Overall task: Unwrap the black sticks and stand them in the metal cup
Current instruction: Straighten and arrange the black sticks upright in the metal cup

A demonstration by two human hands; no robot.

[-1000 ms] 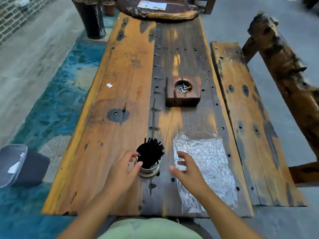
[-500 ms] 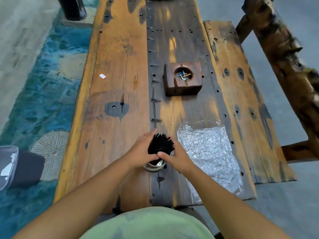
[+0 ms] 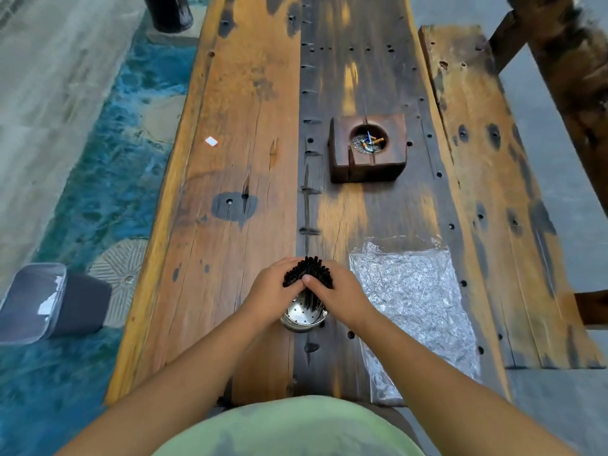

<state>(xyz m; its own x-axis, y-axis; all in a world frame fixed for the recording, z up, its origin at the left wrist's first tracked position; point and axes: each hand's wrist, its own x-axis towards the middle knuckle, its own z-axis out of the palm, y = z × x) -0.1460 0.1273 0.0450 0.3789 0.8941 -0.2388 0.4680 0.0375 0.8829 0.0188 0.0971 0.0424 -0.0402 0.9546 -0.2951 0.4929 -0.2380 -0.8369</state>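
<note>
A bundle of thin black sticks [image 3: 307, 273] stands upright in a shiny perforated metal cup [image 3: 304, 319] near the front of the wooden table [image 3: 230, 159]. My left hand [image 3: 271, 296] wraps the bundle from the left and my right hand [image 3: 339, 296] wraps it from the right, thumbs meeting in front of the sticks. The stick tops fan out above my fingers. Only the cup's near rim and inner wall show below my hands. A flat crumpled sheet of foil [image 3: 414, 301] lies just to the right of the cup.
A wooden block ashtray [image 3: 368, 148] with cigarette butts sits farther back. A small white scrap [image 3: 211, 141] lies on the left plank. A wooden bench [image 3: 487, 179] runs along the right. A dark bin [image 3: 49, 302] stands on the floor at left.
Both hands came in from either side of the cup and closed around the stick bundle. The camera tilted further down and moved closer over the table.
</note>
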